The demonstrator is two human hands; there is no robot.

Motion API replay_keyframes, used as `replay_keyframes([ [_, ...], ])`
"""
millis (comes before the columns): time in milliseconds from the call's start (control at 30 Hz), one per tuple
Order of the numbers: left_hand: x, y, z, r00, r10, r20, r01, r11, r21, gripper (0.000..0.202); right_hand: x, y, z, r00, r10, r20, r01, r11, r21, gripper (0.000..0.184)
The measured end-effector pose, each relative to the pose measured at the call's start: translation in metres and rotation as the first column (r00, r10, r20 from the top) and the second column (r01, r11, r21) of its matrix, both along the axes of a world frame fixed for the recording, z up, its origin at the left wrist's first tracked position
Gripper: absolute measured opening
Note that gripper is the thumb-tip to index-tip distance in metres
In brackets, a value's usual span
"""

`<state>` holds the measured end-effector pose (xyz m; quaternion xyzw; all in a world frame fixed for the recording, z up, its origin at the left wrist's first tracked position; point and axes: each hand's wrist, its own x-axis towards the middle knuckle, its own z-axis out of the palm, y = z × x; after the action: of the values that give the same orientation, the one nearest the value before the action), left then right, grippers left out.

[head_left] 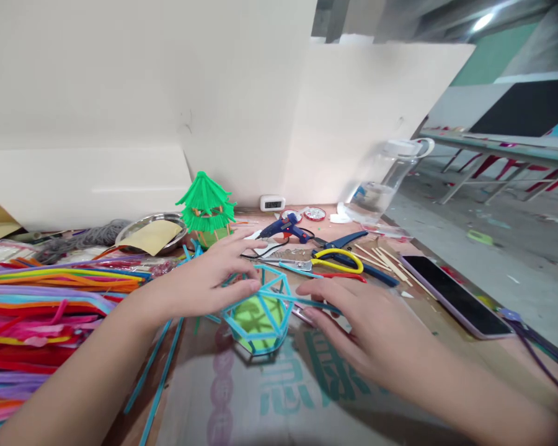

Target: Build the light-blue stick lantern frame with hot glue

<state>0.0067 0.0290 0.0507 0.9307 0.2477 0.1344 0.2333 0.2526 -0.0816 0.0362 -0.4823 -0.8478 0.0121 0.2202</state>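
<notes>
A small many-sided frame of light blue pipe cleaners, with a bright green bottom, sits on the printed cardboard in front of me. My left hand grips its far left side, thumb at the top centre where the blue strips meet. One blue pipe cleaner runs from that centre to the right. Its right part lies between the thumb and fingers of my right hand. More blue pipe cleaners lie under my left forearm. Behind my left hand stands a little model with a green tiered roof.
Bundles of coloured pipe cleaners fill the left. Behind the frame lie a blue glue gun, yellow-handled scissors and blue-handled pliers. Thin wooden sticks, a phone and a water bottle are at the right.
</notes>
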Motion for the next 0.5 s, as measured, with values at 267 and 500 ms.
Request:
replay_keyframes([
  [267,0.000,0.002,-0.005,1.000,-0.023,-0.006,0.023,0.997,0.074,0.022,0.000,0.003,-0.006,1.000,0.020,0.007,-0.020,0.999,0.033,0.026],
  [500,0.000,0.004,-0.010,0.998,-0.046,0.040,0.044,0.998,0.045,0.018,0.001,0.004,-0.012,0.999,0.031,0.022,-0.031,0.999,0.023,0.027],
])
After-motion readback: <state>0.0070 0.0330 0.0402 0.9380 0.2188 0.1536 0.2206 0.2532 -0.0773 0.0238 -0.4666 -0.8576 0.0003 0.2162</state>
